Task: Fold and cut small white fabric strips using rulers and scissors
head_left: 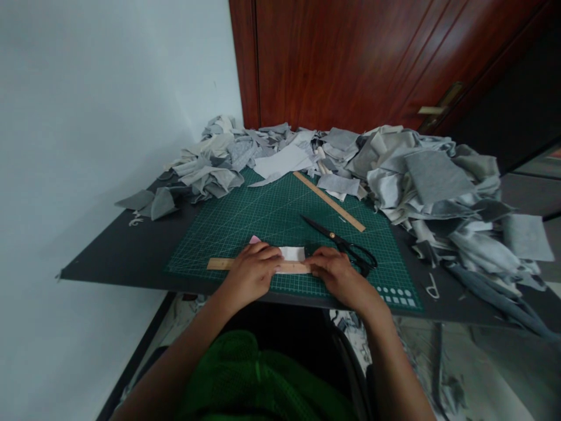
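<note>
My left hand (253, 270) rests over a wooden ruler (219, 264) near the table's front edge, its fingers bent and closed on it. A small white fabric piece (293, 253) lies along the ruler's far edge, between my two hands. My right hand (335, 272) has its fingertips and thumb together at the right end of that fabric and the ruler; the exact grip is partly hidden. A pink piece (255, 240) pokes out beyond my left fingers. Black-handled scissors (333, 235) lie partly open just beyond my right hand.
A green cutting mat (263, 204) covers the middle of the dark table (131, 251). Farther back lies a second wooden ruler (328, 200). Heaps of grey and white fabric scraps (438, 175) line the back and right side. A wooden door (333, 64) stands behind.
</note>
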`<action>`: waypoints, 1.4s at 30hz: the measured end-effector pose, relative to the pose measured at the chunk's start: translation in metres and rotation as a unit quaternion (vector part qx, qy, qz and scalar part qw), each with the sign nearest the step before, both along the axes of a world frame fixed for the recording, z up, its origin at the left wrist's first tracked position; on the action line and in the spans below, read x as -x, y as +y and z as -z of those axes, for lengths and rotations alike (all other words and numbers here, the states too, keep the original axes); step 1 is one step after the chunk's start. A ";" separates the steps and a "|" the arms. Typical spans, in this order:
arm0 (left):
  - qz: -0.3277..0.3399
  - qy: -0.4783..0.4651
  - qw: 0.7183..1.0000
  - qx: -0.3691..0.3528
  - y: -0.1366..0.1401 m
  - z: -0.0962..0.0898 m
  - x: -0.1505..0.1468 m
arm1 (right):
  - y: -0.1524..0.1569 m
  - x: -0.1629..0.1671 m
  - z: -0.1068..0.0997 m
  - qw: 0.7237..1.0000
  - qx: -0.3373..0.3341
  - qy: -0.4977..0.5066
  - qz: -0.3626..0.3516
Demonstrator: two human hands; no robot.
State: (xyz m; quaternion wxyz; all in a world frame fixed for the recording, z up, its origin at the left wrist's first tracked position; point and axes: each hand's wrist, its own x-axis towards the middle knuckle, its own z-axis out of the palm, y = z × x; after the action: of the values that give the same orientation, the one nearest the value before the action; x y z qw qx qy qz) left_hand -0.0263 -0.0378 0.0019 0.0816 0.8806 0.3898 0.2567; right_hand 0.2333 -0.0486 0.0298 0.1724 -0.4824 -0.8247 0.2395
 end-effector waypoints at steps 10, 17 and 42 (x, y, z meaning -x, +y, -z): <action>-0.002 0.017 1.000 0.022 0.000 -0.009 0.003 | -0.005 0.011 0.000 0.998 -0.021 -0.063 0.010; -0.031 0.012 0.999 0.011 0.005 0.001 0.008 | -0.006 0.017 0.003 0.997 -0.028 -0.075 0.015; -0.035 -0.106 0.994 0.002 0.010 0.011 0.009 | 0.003 0.021 0.016 0.998 -0.022 -0.022 0.061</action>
State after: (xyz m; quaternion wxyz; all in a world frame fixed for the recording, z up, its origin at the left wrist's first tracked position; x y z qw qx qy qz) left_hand -0.0355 -0.0274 -0.0088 0.1156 0.8340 0.4099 0.3507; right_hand 0.2120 -0.0457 0.0139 0.1787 -0.5328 -0.8026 0.2001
